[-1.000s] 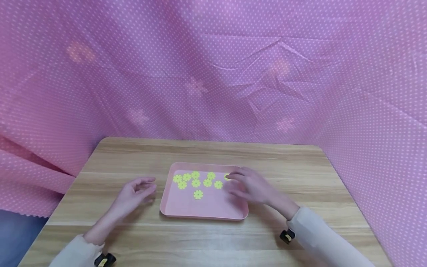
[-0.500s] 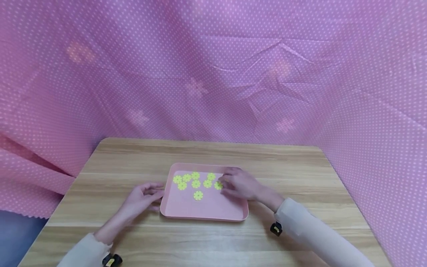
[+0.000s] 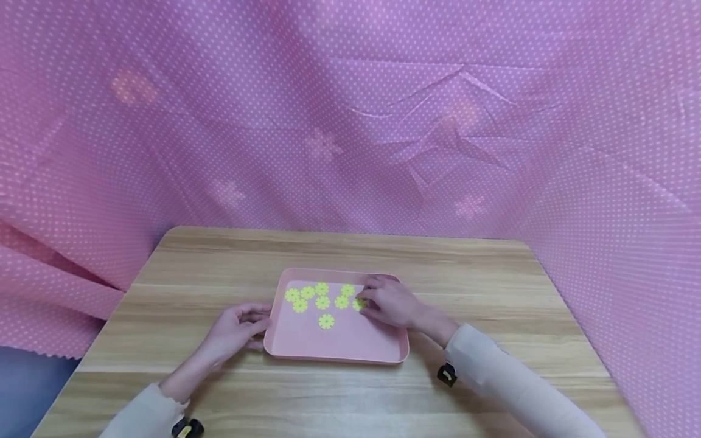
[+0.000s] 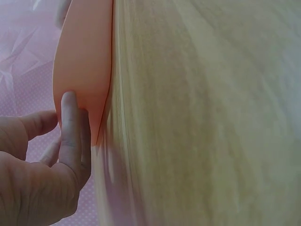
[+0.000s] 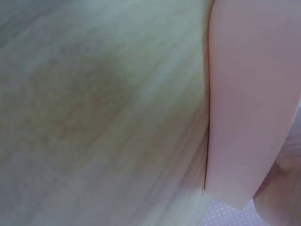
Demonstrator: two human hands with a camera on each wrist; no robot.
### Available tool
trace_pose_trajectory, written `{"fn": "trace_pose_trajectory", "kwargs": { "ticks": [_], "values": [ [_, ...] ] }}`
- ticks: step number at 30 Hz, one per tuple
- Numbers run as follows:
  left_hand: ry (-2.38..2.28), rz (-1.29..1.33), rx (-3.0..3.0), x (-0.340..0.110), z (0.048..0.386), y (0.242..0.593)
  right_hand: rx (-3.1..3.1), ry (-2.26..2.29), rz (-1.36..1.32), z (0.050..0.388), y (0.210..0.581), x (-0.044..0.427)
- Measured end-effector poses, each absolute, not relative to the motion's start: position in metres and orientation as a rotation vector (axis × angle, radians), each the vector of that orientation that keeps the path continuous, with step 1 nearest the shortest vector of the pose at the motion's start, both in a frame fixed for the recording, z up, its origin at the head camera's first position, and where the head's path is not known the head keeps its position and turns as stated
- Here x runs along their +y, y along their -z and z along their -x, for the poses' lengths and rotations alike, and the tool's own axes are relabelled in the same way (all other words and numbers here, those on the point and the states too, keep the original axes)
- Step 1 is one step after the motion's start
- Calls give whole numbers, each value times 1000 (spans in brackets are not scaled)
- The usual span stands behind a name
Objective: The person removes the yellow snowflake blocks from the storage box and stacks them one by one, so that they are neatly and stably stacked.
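Note:
Several yellow notched building discs (image 3: 326, 322) lie in the shallow pink tray (image 3: 334, 348), mostly toward its far left. My right hand (image 3: 391, 302) reaches over the tray's right side. Its thumb and index finger pinch the rightmost visible disc (image 3: 358, 305), partly covered by the fingers. At the tray's left end, my left hand (image 3: 232, 331) holds the edge. In the left wrist view, the thumb (image 4: 40, 123) meets the rim while the fingers (image 4: 70, 132) lie along the outer wall. The right wrist view shows the tray's outer wall (image 5: 249, 103) but hides the right fingertips.
The tray stands on a wood-grain table (image 3: 465, 274). A pink dotted cloth (image 3: 350, 140) hangs behind the table and along both sides. Dark devices are strapped at both wrists, the right one (image 3: 447, 374) near the sleeve's end.
My left hand has moved right onto the tray's edge. My right hand has shifted left from the far-right disc to the neighbouring one; the far-right disc is now hidden from view.

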State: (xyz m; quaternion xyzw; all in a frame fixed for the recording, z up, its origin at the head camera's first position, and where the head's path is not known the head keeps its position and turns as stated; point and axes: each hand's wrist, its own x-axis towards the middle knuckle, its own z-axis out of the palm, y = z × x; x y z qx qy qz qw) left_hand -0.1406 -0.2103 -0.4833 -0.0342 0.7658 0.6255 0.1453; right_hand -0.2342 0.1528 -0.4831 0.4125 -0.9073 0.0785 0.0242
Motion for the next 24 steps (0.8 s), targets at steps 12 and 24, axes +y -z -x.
{"fn": "trace_pose_trajectory", "kwargs": {
  "ticks": [12,24],
  "values": [
    [-1800,98,2186,-213,139,481,-2861,-271,-1213,232,485,146],
    [-1801,116,2195,-213,140,480,-2985,-439,-1195,234,478,145]
  ]
}}
